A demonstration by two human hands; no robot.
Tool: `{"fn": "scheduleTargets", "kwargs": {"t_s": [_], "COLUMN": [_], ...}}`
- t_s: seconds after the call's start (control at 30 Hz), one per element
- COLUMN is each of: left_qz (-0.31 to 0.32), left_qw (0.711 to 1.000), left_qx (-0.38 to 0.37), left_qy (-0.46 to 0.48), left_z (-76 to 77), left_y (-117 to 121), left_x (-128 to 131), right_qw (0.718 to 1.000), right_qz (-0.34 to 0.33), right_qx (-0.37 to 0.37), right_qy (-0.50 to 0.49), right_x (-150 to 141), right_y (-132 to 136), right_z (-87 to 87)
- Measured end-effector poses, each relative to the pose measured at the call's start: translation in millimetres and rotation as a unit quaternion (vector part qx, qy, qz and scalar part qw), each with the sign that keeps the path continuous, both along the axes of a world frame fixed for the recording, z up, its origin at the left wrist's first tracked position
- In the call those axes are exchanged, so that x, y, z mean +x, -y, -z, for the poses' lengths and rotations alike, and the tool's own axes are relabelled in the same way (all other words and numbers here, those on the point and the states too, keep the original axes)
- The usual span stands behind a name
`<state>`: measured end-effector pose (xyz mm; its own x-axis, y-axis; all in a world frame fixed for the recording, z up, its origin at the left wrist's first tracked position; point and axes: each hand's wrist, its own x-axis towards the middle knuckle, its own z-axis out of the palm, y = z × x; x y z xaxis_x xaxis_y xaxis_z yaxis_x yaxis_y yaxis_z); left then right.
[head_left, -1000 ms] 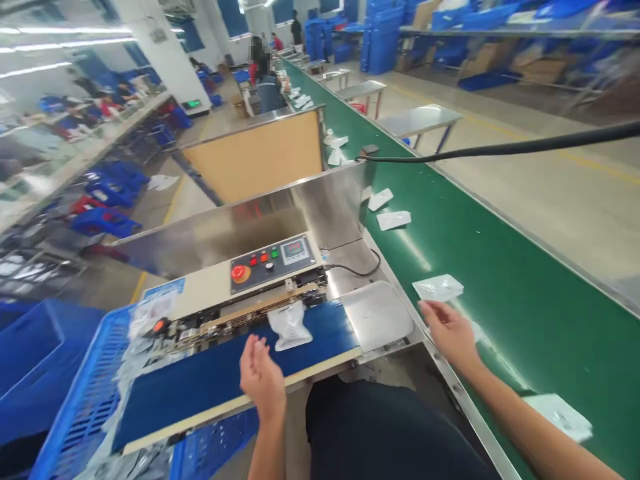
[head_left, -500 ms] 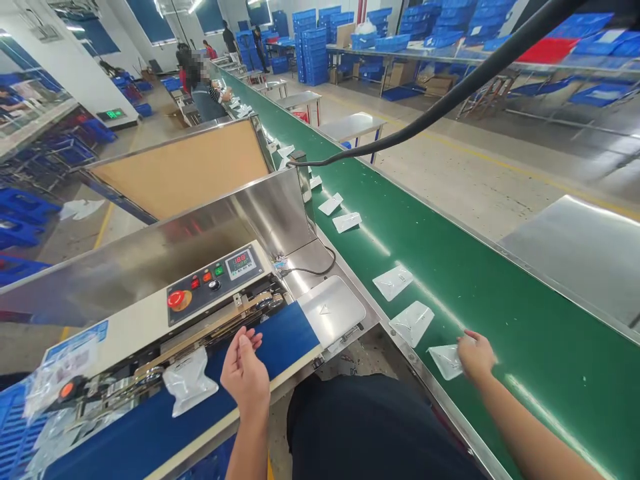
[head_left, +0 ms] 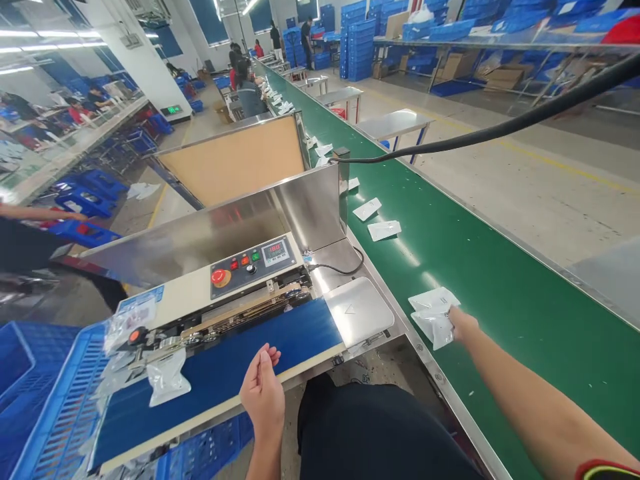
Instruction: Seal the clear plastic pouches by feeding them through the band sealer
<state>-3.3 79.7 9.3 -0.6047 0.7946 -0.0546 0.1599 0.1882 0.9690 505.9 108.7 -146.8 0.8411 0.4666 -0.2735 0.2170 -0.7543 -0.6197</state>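
Observation:
Over the near edge of a sealing machine's blue belt (head_left: pixel 300 333) is my left hand (head_left: pixel 263 387), palm turned up, its fingers curled together with nothing showing in them. My right hand (head_left: pixel 464 325) reaches over the green conveyor belt (head_left: pixel 525 313), its fingers closed on the edge of a white plastic pouch (head_left: pixel 433 328). Another flat white pouch (head_left: pixel 436 298) lies against that one, on its far side. At the left, a puffy white bag (head_left: pixel 169 378) is at the sealing machine (head_left: pixel 195 293), partly over the blue belt.
More white pouches (head_left: pixel 384 231) lie farther up the conveyor. A black cable (head_left: pixel 480 138) hangs across the view. Behind the sealer rises a metal panel (head_left: pixel 310 207). Blue crates (head_left: pixel 60 407) stand at the lower left, with a person's arm (head_left: pixel 40 212) above them.
My right hand has shifted up the conveyor to the nearest pouches, which now lie bunched together. The puffy bag has moved left along the blue belt. The view has turned left.

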Motion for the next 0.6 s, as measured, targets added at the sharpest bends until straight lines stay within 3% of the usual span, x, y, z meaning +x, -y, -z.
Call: {"fn": "scheduleTargets", "kwargs": {"t_s": [0.13, 0.27, 0.4, 0.47, 0.53, 0.6], "left_qz": [-0.017, 0.014, 0.129, 0.202, 0.266, 0.311], "left_qw": [1.0, 0.999, 0.99, 0.976, 0.961, 0.947], "left_qx": [0.002, 0.025, 0.046, 0.066, 0.081, 0.08], "left_qy": [-0.01, -0.025, -0.039, -0.04, -0.012, 0.03], "left_z": [1.4, 2.2, -0.5, -4.6, -8.7, -9.8], "left_y": [7.9, 2.2, -21.4, -36.6, -49.8, -58.9], "left_x": [-7.1, 4.1, 44.6, 72.7, 99.3, 118.5], "right_qw": [1.0, 0.992, 0.964, 0.941, 0.914, 0.886], "right_qz": [0.015, -0.092, -0.191, -0.267, -0.345, -0.403], "right_qx": [-0.017, 0.074, 0.18, 0.207, 0.212, 0.205], "right_qy": [-0.008, 0.049, 0.049, 0.013, -0.041, -0.104], "right_x": [-6.7, -30.5, -81.5, -115.2, -148.5, -175.4], "right_y": [-19.7, -30.8, -34.6, -35.6, -36.8, -38.4], "right_z": [-21.5, -82.4, -162.4, -192.9, -211.0, -216.7]}}
